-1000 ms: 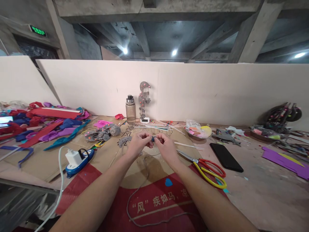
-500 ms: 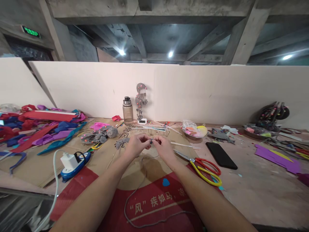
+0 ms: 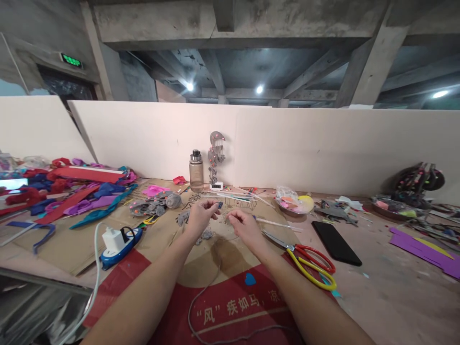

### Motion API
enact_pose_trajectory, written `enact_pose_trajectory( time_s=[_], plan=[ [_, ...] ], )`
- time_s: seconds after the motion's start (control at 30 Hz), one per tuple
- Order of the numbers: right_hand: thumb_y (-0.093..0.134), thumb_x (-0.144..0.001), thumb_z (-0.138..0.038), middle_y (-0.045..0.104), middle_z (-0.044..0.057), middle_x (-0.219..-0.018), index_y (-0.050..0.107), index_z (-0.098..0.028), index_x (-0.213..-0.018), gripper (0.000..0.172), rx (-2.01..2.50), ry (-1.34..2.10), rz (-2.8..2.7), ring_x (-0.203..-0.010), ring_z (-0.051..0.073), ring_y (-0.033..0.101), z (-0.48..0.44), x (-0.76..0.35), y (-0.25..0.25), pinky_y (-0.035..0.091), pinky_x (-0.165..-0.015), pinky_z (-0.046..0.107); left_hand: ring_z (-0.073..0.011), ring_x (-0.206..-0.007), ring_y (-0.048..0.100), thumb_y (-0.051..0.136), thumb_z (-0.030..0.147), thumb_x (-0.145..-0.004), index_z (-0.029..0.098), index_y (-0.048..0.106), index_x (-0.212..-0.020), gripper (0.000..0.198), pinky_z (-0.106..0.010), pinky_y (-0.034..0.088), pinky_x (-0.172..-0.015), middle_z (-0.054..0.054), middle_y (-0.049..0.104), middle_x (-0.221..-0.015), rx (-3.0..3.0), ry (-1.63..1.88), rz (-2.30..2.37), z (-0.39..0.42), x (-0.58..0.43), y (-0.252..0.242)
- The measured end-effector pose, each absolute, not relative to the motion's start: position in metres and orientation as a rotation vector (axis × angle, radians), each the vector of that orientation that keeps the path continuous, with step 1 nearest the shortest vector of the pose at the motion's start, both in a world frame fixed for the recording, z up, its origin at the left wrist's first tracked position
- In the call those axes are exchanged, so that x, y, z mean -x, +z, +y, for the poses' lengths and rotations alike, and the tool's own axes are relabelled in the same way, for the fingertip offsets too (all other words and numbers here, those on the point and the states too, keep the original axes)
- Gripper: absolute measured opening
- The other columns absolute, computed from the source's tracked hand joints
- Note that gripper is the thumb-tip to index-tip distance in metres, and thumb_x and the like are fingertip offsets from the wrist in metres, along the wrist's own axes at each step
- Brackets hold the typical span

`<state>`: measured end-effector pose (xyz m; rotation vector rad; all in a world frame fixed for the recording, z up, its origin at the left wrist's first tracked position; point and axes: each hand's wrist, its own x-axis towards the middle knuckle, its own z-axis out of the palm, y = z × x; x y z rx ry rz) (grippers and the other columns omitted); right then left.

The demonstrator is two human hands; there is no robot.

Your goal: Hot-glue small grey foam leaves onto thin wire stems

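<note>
My left hand (image 3: 200, 215) is raised over the brown cardboard (image 3: 215, 254), its fingertips pinched on a small dark blue piece (image 3: 219, 205). A short way to the right, my right hand (image 3: 243, 225) is closed in a pinch; what it holds is too fine to make out, perhaps the grey string (image 3: 201, 306) that trails down over the red printed sheet (image 3: 230, 306) toward me. Small grey felt scraps (image 3: 204, 235) lie under my left hand.
Red-and-yellow scissors (image 3: 309, 261) and a black phone (image 3: 336, 243) lie right of my hands. A blue power strip with a white charger (image 3: 118, 242) sits at the left. A bottle (image 3: 196, 170), grey ornament (image 3: 215, 153), plate of scraps (image 3: 294, 201) and coloured felt strips (image 3: 72, 191) lie farther off.
My hands were touching around the small blue piece; they have come apart, the left keeping the piece and the right drawing back to the right.
</note>
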<state>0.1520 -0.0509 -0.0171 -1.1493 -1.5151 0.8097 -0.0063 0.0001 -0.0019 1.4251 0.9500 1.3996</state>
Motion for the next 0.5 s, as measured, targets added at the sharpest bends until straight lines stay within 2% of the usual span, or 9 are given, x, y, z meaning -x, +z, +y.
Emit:
enact_pose_trajectory(
  time_s=[0.1, 0.2, 0.3, 0.37, 0.43, 0.5],
  plan=[
    [0.049, -0.085, -0.03, 0.055, -0.002, -0.069, 0.067, -0.018, -0.088, 0.022, 1.148, 0.867, -1.604, -0.055, 0.01, 0.043, -0.058, -0.143, -0.019, 0.034, -0.053, 0.023, -0.0113, -0.051, 0.059, 0.081, 0.045, -0.06, 0.012, 0.067, -0.072, 0.038, -0.021, 0.045, -0.048, -0.003, 0.066, -0.061, -1.278, 1.467, 0.873, 0.005, 0.008, -0.005],
    [0.046, -0.088, -0.024, 0.059, -0.001, -0.071, 0.07, -0.018, -0.091, 0.025, 1.177, 0.826, -1.718, -0.059, 0.011, 0.047, -0.066, -0.133, -0.021, 0.036, -0.058, 0.023, -0.0109, -0.058, 0.062, 0.084, 0.037, -0.057, 0.012, 0.068, -0.076, 0.036, -0.018, 0.046, -0.049, -0.003, 0.068, -0.07, -1.078, 1.547, 0.774, 0.011, 0.015, -0.003],
    [0.048, -0.089, -0.019, 0.062, -0.001, -0.071, 0.073, -0.018, -0.09, 0.024, 1.177, 0.759, -1.809, -0.066, 0.012, 0.052, -0.075, -0.124, -0.018, 0.038, -0.064, 0.023, -0.0103, -0.063, 0.066, 0.078, 0.024, -0.067, 0.012, 0.066, -0.079, 0.021, -0.015, 0.05, -0.051, -0.003, 0.069, -0.074, -0.886, 1.61, 0.665, 0.02, 0.029, 0.007],
    [0.049, -0.089, -0.017, 0.064, -0.001, -0.072, 0.074, -0.018, -0.092, 0.025, 1.138, 0.753, -1.877, -0.07, 0.012, 0.055, -0.082, -0.119, -0.014, 0.04, -0.068, 0.023, -0.009, -0.065, 0.067, 0.069, 0.015, -0.076, 0.012, 0.063, -0.076, 0.007, -0.009, 0.045, -0.044, -0.002, 0.067, -0.071, -0.733, 1.648, 0.638, 0.026, 0.042, 0.015],
    [0.049, -0.091, -0.016, 0.066, 0.0, -0.077, 0.074, -0.018, -0.096, 0.026, 1.073, 0.747, -1.978, -0.073, 0.012, 0.057, -0.09, -0.115, -0.009, 0.041, -0.071, 0.022, -0.006, -0.06, 0.066, 0.06, 0.008, -0.082, 0.013, 0.056, -0.071, 0.013, -0.003, 0.032, -0.034, 0.0, 0.062, -0.062, -0.526, 1.662, 0.593, 0.032, 0.057, 0.023],
    [0.049, -0.093, -0.017, 0.069, 0.001, -0.085, 0.074, -0.02, -0.1, 0.026, 0.984, 0.716, -2.122, -0.078, 0.011, 0.059, -0.1, -0.11, -0.004, 0.042, -0.074, 0.021, -0.0018, -0.052, 0.062, 0.052, 0.006, -0.088, 0.013, 0.056, -0.075, 0.015, 0.001, 0.031, -0.034, -0.001, 0.065, -0.066, -0.41, 1.632, 0.486, 0.036, 0.072, 0.029]
  ],
)
